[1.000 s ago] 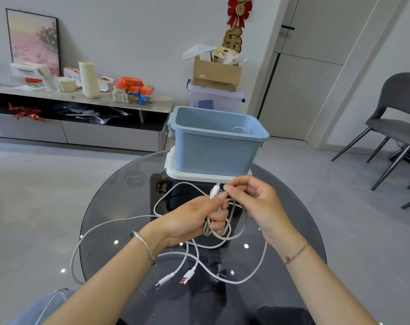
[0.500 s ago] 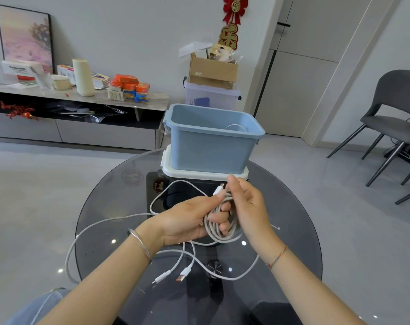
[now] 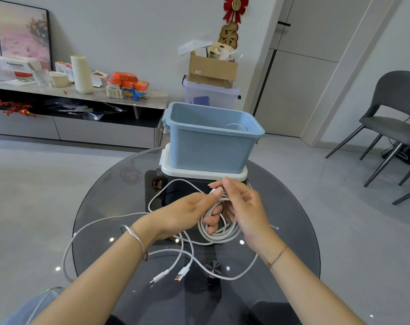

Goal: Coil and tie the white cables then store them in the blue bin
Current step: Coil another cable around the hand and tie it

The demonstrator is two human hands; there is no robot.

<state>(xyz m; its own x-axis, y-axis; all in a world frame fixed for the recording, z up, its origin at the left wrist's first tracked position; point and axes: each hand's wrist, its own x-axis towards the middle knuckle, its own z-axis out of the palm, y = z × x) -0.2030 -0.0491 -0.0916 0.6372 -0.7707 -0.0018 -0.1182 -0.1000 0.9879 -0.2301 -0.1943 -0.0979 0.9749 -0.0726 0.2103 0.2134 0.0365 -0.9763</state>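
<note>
A white cable wound into a small coil (image 3: 219,233) hangs between both hands above the round glass table. My left hand (image 3: 185,212) pinches the top of the coil with its plug end at the thumb. My right hand (image 3: 244,207) grips the coil's right side, fingers wrapped through the loops. Loose white cables (image 3: 101,221) trail over the table to the left and front, with two plug ends (image 3: 171,274) lying near the front. The blue bin (image 3: 208,148) stands just behind my hands on a white lid (image 3: 204,173); a white coil (image 3: 235,126) shows inside it.
The dark glass table (image 3: 281,266) has its rim close on all sides. A low cabinet (image 3: 70,127) with boxes and packets runs along the left wall. A clear bin and cardboard box (image 3: 211,71) stand behind the blue bin. Grey chairs (image 3: 393,123) are at the right.
The loops have been gathered tighter into one coil. My right hand has closed in on the coil's right side, and both hands sit slightly lower and nearer each other.
</note>
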